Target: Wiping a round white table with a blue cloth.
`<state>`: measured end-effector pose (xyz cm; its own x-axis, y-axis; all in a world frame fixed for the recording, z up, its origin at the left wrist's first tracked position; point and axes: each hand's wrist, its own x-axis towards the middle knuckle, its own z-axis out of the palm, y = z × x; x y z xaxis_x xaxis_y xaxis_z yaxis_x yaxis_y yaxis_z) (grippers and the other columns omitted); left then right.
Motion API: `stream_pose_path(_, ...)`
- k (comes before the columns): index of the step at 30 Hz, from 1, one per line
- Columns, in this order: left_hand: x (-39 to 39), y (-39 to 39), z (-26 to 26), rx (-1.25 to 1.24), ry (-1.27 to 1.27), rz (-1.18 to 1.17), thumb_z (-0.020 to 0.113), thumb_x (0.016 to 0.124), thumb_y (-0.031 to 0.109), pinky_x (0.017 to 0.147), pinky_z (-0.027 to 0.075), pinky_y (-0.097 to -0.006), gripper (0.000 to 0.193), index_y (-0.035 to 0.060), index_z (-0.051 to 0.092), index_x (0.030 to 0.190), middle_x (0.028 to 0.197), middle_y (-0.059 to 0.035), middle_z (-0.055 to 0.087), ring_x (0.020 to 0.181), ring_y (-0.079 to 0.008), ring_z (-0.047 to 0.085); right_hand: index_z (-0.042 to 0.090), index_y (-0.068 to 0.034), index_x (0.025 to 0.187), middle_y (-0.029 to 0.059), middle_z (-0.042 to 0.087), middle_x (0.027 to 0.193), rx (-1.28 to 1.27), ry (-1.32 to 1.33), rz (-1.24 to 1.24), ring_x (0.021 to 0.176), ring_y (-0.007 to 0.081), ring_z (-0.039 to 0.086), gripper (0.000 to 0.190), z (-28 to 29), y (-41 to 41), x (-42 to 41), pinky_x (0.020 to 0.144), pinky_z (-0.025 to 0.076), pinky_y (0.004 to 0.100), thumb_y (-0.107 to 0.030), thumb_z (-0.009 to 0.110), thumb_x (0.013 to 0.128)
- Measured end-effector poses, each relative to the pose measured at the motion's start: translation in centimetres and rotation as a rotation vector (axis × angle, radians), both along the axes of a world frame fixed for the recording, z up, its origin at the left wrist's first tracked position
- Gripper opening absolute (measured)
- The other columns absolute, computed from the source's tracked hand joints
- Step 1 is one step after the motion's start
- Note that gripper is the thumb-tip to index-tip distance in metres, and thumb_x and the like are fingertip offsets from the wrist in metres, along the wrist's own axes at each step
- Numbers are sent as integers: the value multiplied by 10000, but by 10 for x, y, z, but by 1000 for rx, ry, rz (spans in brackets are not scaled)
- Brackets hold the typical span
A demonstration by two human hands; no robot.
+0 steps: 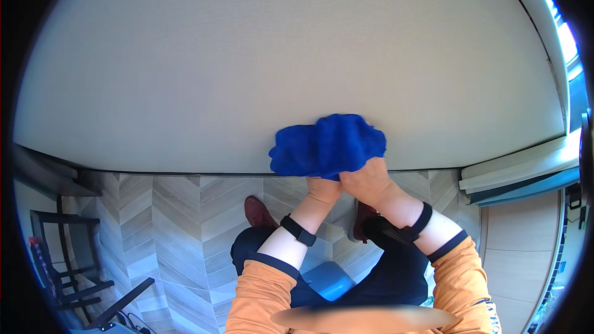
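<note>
A bunched royal-blue cloth [327,146] lies against a large pale flat surface [232,55], close to its near edge. My right hand [366,176] grips the cloth from its near right side, and the fingers are covered by the folds. Just left of it, my left hand [322,189] reaches under the cloth's lower edge; its fingers are hidden in the fabric too. The two hands touch or nearly touch at the wrists. Each forearm has a black band [298,230] around it.
Below the surface's edge is a herringbone wood-look floor [176,236] with my dark red shoes [260,212]. A blue seat [328,280] shows between my legs. Black metal framing [69,255] and a black bar [123,304] stand left. Folded fabric [519,167] and a pale panelled cabinet [519,241] are right.
</note>
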<state>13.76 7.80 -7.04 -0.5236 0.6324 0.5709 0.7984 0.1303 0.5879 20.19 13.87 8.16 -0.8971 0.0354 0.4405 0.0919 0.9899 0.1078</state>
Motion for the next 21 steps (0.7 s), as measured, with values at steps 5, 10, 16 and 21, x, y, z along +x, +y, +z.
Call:
stream_pose_path(5, 6, 9, 61, 111, 10, -45, 629, 866, 264, 1072, 319, -544, 484, 70, 556, 1304, 1335, -211, 524, 1270, -421, 450, 602, -1, 1143, 214, 557, 1081, -71, 62, -98, 971, 425, 538, 430, 33, 12, 14, 782, 431, 532, -95, 574, 724)
stream_pose_path(10, -36, -7, 106, 182, 114, 34, 643, 851, 281, 1073, 316, -535, 486, 60, 571, 1278, 1304, -188, 549, 1254, -405, 463, 583, 8, 1215, 215, 567, 1135, 133, 183, -94, 1002, 425, 544, 497, 53, 3, -10, 797, 432, 535, -99, 592, 730)
stream_pose_path(16, -77, -40, 108, 144, 163, 290, 653, 844, 295, 1090, 307, -518, 519, 80, 561, 1307, 1305, -172, 554, 1262, -380, 468, 619, -24, 1153, 187, 581, 1106, 118, 210, 52, 1029, 394, 548, 428, 52, -34, -58, 855, 430, 531, -141, 606, 742)
stream_pose_path(21, -94, -43, 90, 203, 80, 292, 655, 853, 322, 1097, 315, -500, 537, 75, 557, 1320, 1325, -167, 550, 1269, -360, 478, 636, -57, 1080, 171, 593, 1084, -46, 236, 118, 1008, 377, 564, 355, 67, -54, -80, 824, 437, 514, -174, 619, 746)
